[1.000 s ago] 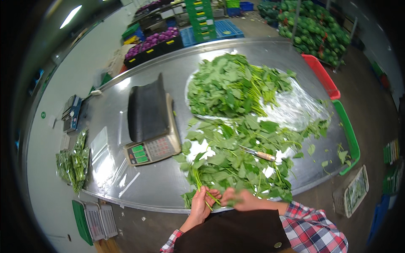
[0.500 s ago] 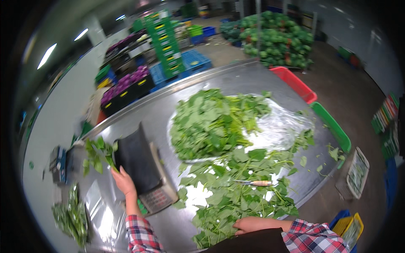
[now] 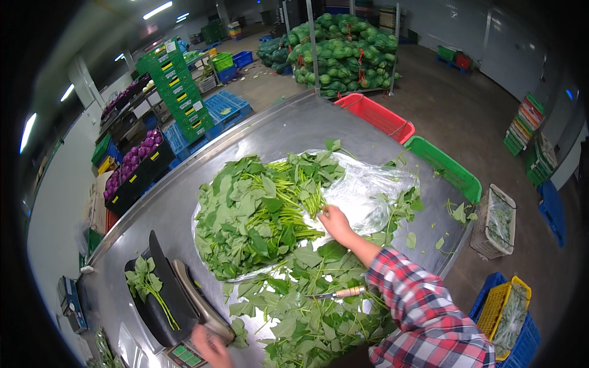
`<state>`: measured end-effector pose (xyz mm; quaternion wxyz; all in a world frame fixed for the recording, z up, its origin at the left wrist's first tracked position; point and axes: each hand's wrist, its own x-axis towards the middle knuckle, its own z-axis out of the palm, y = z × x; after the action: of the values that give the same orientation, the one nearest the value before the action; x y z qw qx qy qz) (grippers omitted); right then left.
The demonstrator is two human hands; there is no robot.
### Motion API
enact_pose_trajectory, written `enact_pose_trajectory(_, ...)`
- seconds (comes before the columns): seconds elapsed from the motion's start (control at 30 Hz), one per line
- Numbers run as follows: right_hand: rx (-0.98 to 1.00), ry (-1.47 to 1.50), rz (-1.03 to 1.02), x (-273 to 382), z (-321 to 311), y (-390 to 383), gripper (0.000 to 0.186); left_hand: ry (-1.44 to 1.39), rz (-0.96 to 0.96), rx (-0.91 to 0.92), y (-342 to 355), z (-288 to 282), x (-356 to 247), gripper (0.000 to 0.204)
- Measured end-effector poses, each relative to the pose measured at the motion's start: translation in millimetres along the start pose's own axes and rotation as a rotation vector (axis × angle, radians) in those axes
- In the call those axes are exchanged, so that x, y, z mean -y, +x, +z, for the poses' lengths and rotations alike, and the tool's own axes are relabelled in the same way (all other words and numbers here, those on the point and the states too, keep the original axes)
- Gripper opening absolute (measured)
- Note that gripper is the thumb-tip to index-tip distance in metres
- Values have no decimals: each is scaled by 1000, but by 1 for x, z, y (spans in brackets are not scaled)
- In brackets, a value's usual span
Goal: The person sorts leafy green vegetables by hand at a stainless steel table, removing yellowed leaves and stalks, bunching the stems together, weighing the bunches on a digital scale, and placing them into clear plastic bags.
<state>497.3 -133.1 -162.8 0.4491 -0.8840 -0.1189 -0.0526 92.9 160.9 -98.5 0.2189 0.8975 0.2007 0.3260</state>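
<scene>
My right hand [image 3: 335, 223] reaches across the table, fingers curled in at the cut stem ends of a big pile of leafy greens [image 3: 245, 214]. The pile lies on a clear plastic sheet [image 3: 362, 190]. My left hand [image 3: 210, 347], smeared by motion, is beside the keypad of a weighing scale [image 3: 187, 354]; its fingers cannot be made out. On the scale's black tray [image 3: 144, 310] rests a small bunch of greens [image 3: 150, 285], stems toward me. A knife with a wooden handle [image 3: 350, 292] lies on loose greens [image 3: 319, 325] in front of me.
A red crate [image 3: 377, 116] and a green crate [image 3: 445, 165] stand along the table's right edge. Beyond are a white basket [image 3: 496, 222], a yellow crate [image 3: 494, 319], netted green vegetables [image 3: 350, 58], stacked green crates [image 3: 178, 92] and a black crate of purple vegetables [image 3: 138, 165].
The small bunch has left my left hand and lies on the scale tray. That hand moved down to the keypad. My right hand went from the loose greens forward to the pile. The view shifted rightward.
</scene>
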Motion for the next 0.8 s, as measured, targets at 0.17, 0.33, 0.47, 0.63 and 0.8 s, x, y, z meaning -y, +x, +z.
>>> enact_pose_trajectory(0.17,139,-426,370,35,40,72,73,-201,-238,424,-75,33,-107,16)
enact_pose_trajectory(0.33,404,-342,307,3,13,115,48,-290,-468,599,-97,48,-130,19)
enact_pose_trajectory(0.47,422,-254,196,-29,-19,145,61,-289,-549,607,-103,58,-137,18)
enact_pose_trajectory(0.63,331,-426,273,-9,12,109,65,-335,-606,581,-87,56,-143,18)
enact_pose_trajectory(0.8,315,-495,129,-16,-12,129,38,-380,-610,503,-78,51,-142,16)
